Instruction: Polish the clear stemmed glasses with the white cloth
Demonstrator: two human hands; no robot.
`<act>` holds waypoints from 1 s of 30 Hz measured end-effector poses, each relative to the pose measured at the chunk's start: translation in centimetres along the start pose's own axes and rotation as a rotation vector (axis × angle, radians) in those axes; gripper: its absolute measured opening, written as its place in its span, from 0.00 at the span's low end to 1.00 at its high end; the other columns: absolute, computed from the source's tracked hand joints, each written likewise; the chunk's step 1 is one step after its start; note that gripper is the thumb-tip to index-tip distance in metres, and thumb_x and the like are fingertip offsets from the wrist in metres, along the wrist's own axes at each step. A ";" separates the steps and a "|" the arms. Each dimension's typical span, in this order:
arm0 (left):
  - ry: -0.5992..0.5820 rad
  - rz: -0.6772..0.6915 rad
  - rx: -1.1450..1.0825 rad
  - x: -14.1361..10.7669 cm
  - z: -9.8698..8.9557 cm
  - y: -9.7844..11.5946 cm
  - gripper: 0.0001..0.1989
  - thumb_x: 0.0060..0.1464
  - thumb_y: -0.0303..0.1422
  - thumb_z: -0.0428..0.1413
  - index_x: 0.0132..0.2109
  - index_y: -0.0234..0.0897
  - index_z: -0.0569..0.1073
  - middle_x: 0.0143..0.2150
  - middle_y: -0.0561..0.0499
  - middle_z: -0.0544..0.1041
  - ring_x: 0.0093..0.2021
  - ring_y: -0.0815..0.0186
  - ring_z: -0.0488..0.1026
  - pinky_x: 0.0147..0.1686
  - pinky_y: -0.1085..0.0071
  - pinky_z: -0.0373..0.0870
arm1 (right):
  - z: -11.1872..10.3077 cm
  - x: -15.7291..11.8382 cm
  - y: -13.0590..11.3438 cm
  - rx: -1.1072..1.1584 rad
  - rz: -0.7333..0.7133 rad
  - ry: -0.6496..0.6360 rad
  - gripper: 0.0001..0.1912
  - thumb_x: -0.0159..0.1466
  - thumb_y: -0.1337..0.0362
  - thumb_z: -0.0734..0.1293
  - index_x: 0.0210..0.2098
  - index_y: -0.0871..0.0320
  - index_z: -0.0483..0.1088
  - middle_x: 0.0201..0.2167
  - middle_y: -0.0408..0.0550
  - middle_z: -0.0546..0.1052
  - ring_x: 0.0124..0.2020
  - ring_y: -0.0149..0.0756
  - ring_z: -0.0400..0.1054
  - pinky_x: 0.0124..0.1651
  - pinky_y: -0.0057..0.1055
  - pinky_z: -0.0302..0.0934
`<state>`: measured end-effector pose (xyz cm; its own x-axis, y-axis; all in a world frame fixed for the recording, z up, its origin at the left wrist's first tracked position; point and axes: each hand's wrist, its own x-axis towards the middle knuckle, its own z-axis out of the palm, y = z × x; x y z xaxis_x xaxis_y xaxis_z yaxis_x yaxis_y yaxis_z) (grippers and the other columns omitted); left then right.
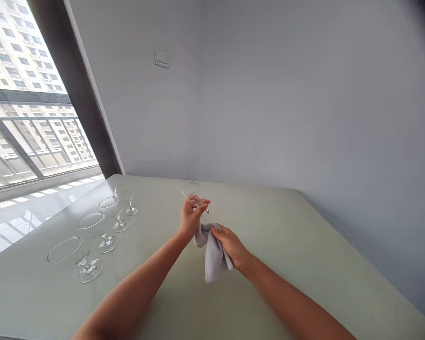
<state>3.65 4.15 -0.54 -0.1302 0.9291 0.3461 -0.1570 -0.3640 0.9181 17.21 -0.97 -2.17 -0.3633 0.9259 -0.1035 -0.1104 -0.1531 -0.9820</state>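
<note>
My left hand is closed around the bowl of a clear stemmed glass, which it holds tilted above the table. The rim of that glass points away from me, and its stem side faces toward my right hand. A light grey cloth hangs in folds from my right hand, whose thumb and fingers pinch it just below the glass. The foot of the held glass is hard to make out and seems partly hidden by the cloth.
Several clear stemmed glasses stand in a row on the left of the pale glossy table, the nearest glass closest to the front edge. Grey walls border the table behind and right. A window is at left.
</note>
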 end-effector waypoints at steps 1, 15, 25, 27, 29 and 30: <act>0.004 0.002 0.002 0.2 -0.3 0.0 0.14 0.46 0.35 0.58 0.35 0.39 0.60 0.33 0.51 0.76 0.28 0.70 0.70 0.34 0.70 0.66 | -0.2 -0.3 -0.1 -0.171 -0.040 -0.061 0.21 0.57 0.48 0.62 0.40 0.57 0.69 0.30 0.45 0.71 0.28 0.32 0.62 0.32 0.28 0.56; -0.042 -0.157 -0.094 -2.8 2.7 -1.1 0.14 0.44 0.35 0.58 0.37 0.39 0.63 0.38 0.49 0.75 0.43 0.63 0.72 0.43 0.65 0.67 | -2.1 2.1 -2.3 -1.031 -0.501 0.296 0.08 0.59 0.64 0.61 0.27 0.56 0.70 0.25 0.43 0.69 0.25 0.31 0.61 0.29 0.27 0.54; -0.176 -0.009 0.507 -4.9 2.7 -4.7 0.22 0.49 0.38 0.54 0.52 0.43 0.61 0.56 0.46 0.64 0.58 0.59 0.57 0.55 0.59 0.54 | -8.8 4.9 -0.2 -1.019 -0.257 0.539 0.11 0.56 0.57 0.62 0.27 0.56 0.72 0.25 0.43 0.74 0.28 0.33 0.66 0.33 0.26 0.54; -0.243 -0.028 0.656 -5.3 2.3 -5.8 0.19 0.49 0.35 0.53 0.50 0.42 0.63 0.56 0.47 0.64 0.58 0.59 0.57 0.55 0.59 0.53 | -12.8 5.2 -0.3 -1.042 -0.176 0.644 0.11 0.57 0.58 0.62 0.27 0.57 0.72 0.26 0.46 0.75 0.30 0.35 0.67 0.35 0.27 0.55; -0.295 -0.039 0.762 -5.5 2.1 -6.6 0.17 0.48 0.34 0.53 0.48 0.42 0.65 0.56 0.48 0.64 0.58 0.58 0.57 0.55 0.59 0.53 | -17.0 4.9 -0.5 -1.072 -0.082 0.754 0.12 0.57 0.59 0.61 0.26 0.59 0.72 0.28 0.50 0.75 0.32 0.37 0.68 0.37 0.28 0.55; -0.312 -0.033 0.796 -5.6 2.1 -6.9 0.16 0.48 0.33 0.52 0.47 0.42 0.66 0.56 0.49 0.64 0.57 0.59 0.58 0.55 0.59 0.53 | -19.0 4.6 -0.5 -1.085 -0.026 0.811 0.12 0.57 0.60 0.61 0.25 0.60 0.72 0.28 0.52 0.75 0.32 0.38 0.68 0.37 0.29 0.55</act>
<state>7.47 1.61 -8.38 0.1561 0.9564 0.2469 0.5934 -0.2906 0.7506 33.21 9.98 -5.13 0.3124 0.9232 0.2239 0.8074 -0.1339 -0.5746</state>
